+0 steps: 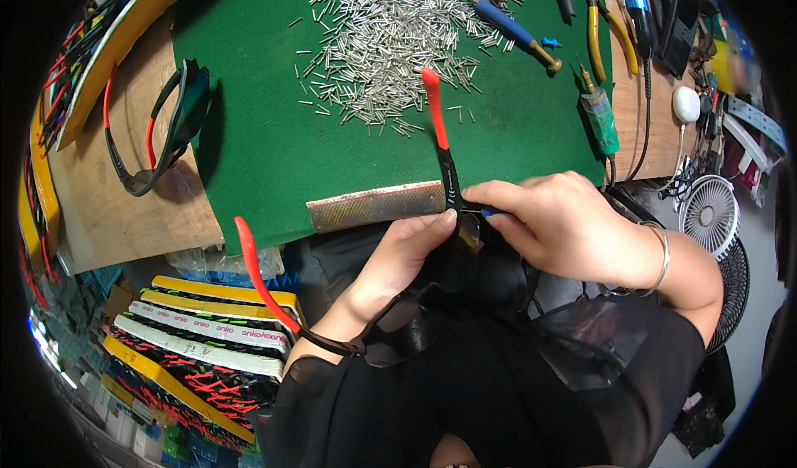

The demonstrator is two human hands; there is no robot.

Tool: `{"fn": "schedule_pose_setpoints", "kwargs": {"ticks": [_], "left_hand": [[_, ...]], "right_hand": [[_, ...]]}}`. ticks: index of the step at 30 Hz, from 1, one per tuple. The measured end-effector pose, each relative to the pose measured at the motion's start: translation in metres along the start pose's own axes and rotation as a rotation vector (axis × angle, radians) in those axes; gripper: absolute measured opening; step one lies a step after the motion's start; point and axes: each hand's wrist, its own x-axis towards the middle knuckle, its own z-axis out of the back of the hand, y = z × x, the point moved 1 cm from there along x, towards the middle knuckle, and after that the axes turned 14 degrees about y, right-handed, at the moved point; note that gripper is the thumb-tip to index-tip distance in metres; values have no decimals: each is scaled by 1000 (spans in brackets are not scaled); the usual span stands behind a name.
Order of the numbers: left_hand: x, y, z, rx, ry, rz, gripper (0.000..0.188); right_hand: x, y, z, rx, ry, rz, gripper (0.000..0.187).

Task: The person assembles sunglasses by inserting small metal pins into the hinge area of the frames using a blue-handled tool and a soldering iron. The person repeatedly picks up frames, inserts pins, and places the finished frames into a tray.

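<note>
My left hand grips a pair of black sunglasses with red temple tips, its thumb on one temple near the hinge. That temple points up over the green mat, and the other stretches out to the left past my forearm. My right hand is closed around a small, thin metal tool with a blue part, held against the hinge area. My fingers hide most of this tool. Beside the glasses, a worn metal strip with a textured face lies along the mat's front edge.
A pile of small silver pins covers the far part of the green mat. Another pair of sunglasses stands at left. Yellow-handled pliers, a blue-handled tool and a green-handled tool lie at right. Boxes of temples sit lower left.
</note>
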Motion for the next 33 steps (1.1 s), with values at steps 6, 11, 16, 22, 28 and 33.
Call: {"fn": "schedule_pose_setpoints", "kwargs": {"ticks": [6,11,16,22,28,33], "left_hand": [[3,5,10,49,12,-55,31],[2,0,15,158,47,41,32],[2,-7,13,284,-4,105,32],[3,-7,11,238,-4,91,32],[1,-9,8,238,-30,139,33],[2,-8,8,284,-60,113,33]], "right_hand": [[7,3,-5,-399,-256,231,16],[4,-5,-14,-717,-308,353,19],[4,-7,-14,-725,-304,368,27],[5,-7,-16,-482,-278,311,23],[6,-5,-16,3,-233,145,14],[13,6,1,643,26,-282,11]]}}
